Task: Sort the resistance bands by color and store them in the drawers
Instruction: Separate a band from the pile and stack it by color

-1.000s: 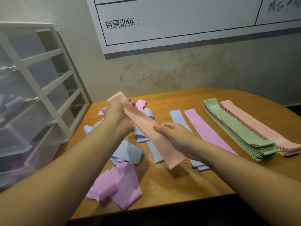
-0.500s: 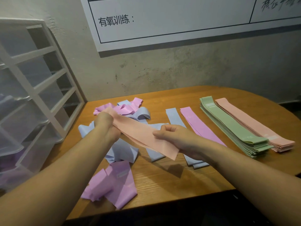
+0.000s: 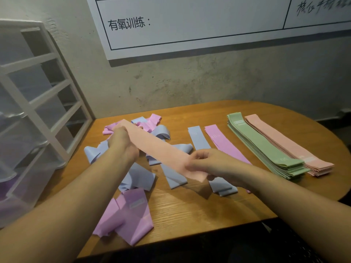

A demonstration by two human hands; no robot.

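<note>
Now both hands stretch a peach resistance band [image 3: 159,149] flat above the table [image 3: 190,209].
Left hand [image 3: 123,143] and right hand [image 3: 209,164] pinch its ends; the wall sheet [image 3: 190,21] reads "有氧训练:".

White plastic drawer unit [image 3: 28,114] cut off at left edge, contents blurred behind translucent fronts, white wall chart [image 3: 209,25] cropped top & right, handwriting illegible, left hand [image 3: 123,143] fingers hidden behind peach resistance band [image 3: 161,149], both forearms run off-frame.
</note>
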